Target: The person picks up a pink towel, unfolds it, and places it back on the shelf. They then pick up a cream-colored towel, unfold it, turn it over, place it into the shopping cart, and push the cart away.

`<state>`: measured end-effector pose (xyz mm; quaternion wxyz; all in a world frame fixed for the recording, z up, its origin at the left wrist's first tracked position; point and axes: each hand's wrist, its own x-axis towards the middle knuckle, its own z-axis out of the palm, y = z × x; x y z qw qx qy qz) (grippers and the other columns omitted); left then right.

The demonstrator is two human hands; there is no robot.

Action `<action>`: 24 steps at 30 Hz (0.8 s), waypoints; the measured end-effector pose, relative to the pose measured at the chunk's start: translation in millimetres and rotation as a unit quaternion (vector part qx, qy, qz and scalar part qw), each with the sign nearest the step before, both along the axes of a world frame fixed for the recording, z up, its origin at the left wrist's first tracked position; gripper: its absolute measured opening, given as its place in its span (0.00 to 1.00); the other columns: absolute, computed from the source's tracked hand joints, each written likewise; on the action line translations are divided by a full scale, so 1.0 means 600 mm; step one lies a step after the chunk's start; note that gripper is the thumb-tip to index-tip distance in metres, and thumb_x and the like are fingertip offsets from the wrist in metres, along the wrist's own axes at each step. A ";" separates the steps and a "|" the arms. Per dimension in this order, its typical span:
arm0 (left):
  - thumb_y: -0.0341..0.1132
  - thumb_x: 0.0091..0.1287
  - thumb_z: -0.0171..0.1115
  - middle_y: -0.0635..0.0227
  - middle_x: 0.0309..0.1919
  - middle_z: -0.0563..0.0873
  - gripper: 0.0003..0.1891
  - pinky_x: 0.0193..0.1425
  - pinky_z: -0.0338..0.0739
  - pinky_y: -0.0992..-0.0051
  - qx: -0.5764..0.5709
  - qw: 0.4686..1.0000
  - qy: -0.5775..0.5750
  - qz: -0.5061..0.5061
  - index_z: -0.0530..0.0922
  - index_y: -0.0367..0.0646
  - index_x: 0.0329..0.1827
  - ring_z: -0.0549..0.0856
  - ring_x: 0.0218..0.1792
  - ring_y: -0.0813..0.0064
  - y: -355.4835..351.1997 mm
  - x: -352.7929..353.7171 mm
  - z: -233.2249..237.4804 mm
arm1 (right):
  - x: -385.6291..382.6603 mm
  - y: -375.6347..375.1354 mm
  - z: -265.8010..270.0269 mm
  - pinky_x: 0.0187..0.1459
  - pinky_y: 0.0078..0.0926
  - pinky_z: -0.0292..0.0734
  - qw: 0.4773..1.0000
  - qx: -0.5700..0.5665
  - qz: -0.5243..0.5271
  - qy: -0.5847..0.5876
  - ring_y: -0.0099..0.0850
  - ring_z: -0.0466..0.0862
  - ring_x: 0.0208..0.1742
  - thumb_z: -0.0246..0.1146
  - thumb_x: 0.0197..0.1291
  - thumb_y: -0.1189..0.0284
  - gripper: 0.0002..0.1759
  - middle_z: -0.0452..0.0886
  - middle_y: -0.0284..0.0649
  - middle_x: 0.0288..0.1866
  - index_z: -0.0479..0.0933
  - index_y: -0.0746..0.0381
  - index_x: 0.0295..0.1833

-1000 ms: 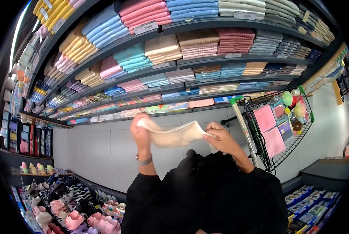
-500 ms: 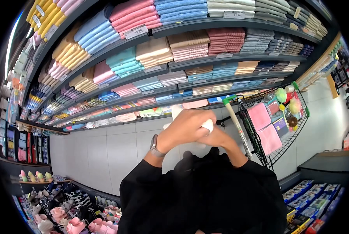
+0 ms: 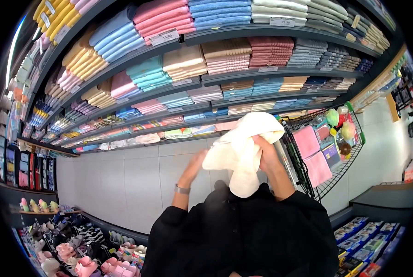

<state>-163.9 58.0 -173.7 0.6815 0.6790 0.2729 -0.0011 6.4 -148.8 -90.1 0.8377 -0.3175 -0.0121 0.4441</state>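
Observation:
A cream-white towel [image 3: 247, 152] hangs loose and crumpled in front of my chest, with folds spreading to both sides and one end drooping. My right hand [image 3: 267, 154] is closed on its right part, fingers partly hidden in the cloth. At the towel's left edge is my left hand [image 3: 197, 165], smeared by motion, a watch band on its wrist. I cannot make out its fingers, nor whether it touches the cloth.
Shelves of folded towels [image 3: 225, 51] curve across the front. To my right stands a wire shopping cart [image 3: 314, 182] with pink towels [image 3: 318, 168] and small goods inside. Slippers [image 3: 116, 267] lie at lower left, boxed goods [image 3: 365, 240] at lower right.
The towel was bunched up inside both hands, and now it has spread open. My left hand has come away to the left, while my right hand keeps hold of the cloth.

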 end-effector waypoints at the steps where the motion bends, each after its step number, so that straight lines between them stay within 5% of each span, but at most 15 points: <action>1: 0.48 0.79 0.45 0.57 0.61 0.80 0.24 0.70 0.68 0.67 -0.001 1.000 -0.001 0.003 0.73 0.39 0.67 0.78 0.63 0.68 -0.022 -0.009 -0.019 | -0.003 0.003 0.001 0.66 0.38 0.73 1.000 -0.009 -0.008 -0.024 0.39 0.78 0.64 0.60 0.66 0.69 0.29 0.76 0.45 0.64 0.65 0.66 0.70; 3: 0.55 0.79 0.37 0.54 0.68 0.74 0.32 0.74 0.64 0.62 -0.323 0.938 -0.112 0.058 0.66 0.39 0.73 0.72 0.70 0.61 -0.058 -0.020 -0.056 | -0.002 0.010 -0.012 0.67 0.39 0.72 1.000 -0.007 -0.019 -0.012 0.40 0.77 0.65 0.59 0.67 0.68 0.29 0.75 0.46 0.66 0.64 0.66 0.71; 4: 0.55 0.79 0.37 0.54 0.68 0.74 0.32 0.74 0.64 0.62 -0.325 0.937 -0.113 0.062 0.66 0.39 0.73 0.72 0.70 0.61 -0.071 -0.015 -0.041 | -0.002 0.012 -0.018 0.68 0.40 0.71 0.999 -0.003 -0.033 0.000 0.42 0.76 0.66 0.57 0.69 0.67 0.29 0.74 0.47 0.67 0.63 0.66 0.72; 6: 0.64 0.75 0.32 0.55 0.77 0.61 0.39 0.80 0.52 0.57 -0.529 0.803 -0.251 0.111 0.57 0.42 0.78 0.59 0.77 0.56 -0.090 -0.002 -0.002 | 0.002 0.013 -0.016 0.67 0.40 0.72 0.999 0.026 -0.035 0.019 0.41 0.76 0.66 0.57 0.70 0.67 0.28 0.74 0.47 0.67 0.63 0.66 0.71; 7: 0.67 0.74 0.31 0.55 0.78 0.57 0.42 0.80 0.49 0.54 -0.559 0.779 -0.243 0.146 0.54 0.44 0.80 0.56 0.78 0.52 -0.096 0.003 0.008 | 0.004 0.015 -0.013 0.66 0.40 0.73 0.997 0.059 -0.041 0.039 0.41 0.77 0.66 0.56 0.70 0.66 0.28 0.74 0.47 0.67 0.63 0.67 0.71; 14: 0.66 0.74 0.35 0.53 0.79 0.56 0.45 0.80 0.51 0.54 -0.583 0.749 -0.315 -0.027 0.49 0.36 0.79 0.57 0.78 0.52 -0.125 0.004 -0.004 | -0.003 0.007 0.004 0.66 0.40 0.72 0.994 0.074 -0.072 0.035 0.42 0.76 0.66 0.55 0.71 0.66 0.28 0.74 0.48 0.67 0.63 0.66 0.71; 16: 0.60 0.76 0.42 0.54 0.76 0.62 0.41 0.78 0.57 0.57 -0.271 0.946 -0.173 -0.044 0.54 0.33 0.77 0.63 0.75 0.57 -0.126 0.010 0.028 | -0.006 0.004 0.004 0.70 0.44 0.69 0.995 0.052 -0.075 0.032 0.45 0.74 0.69 0.52 0.72 0.65 0.29 0.72 0.49 0.70 0.60 0.66 0.73; 17: 0.60 0.76 0.42 0.54 0.76 0.62 0.41 0.78 0.57 0.57 -0.270 0.946 -0.173 -0.045 0.54 0.33 0.77 0.63 0.75 0.57 -0.120 0.016 0.037 | -0.006 0.001 -0.001 0.70 0.44 0.69 0.995 0.053 -0.076 0.032 0.45 0.74 0.69 0.52 0.72 0.65 0.29 0.72 0.49 0.70 0.60 0.66 0.73; 20: 0.50 0.78 0.48 0.58 0.71 0.70 0.32 0.74 0.65 0.63 -0.301 0.939 -0.149 0.075 0.59 0.33 0.74 0.71 0.70 0.65 -0.088 0.025 0.062 | -0.006 -0.023 -0.036 0.69 0.43 0.70 0.995 0.028 -0.091 0.019 0.44 0.74 0.68 0.57 0.68 0.70 0.30 0.72 0.49 0.69 0.61 0.66 0.73; 24: 0.41 0.79 0.49 0.63 0.56 0.80 0.22 0.62 0.73 0.73 -0.149 0.936 -0.225 0.228 0.69 0.32 0.66 0.80 0.55 0.74 -0.032 0.014 0.128 | -0.018 -0.080 -0.079 0.64 0.35 0.75 0.991 -0.106 -0.054 -0.061 0.38 0.77 0.64 0.69 0.57 0.77 0.35 0.76 0.48 0.63 0.65 0.68 0.70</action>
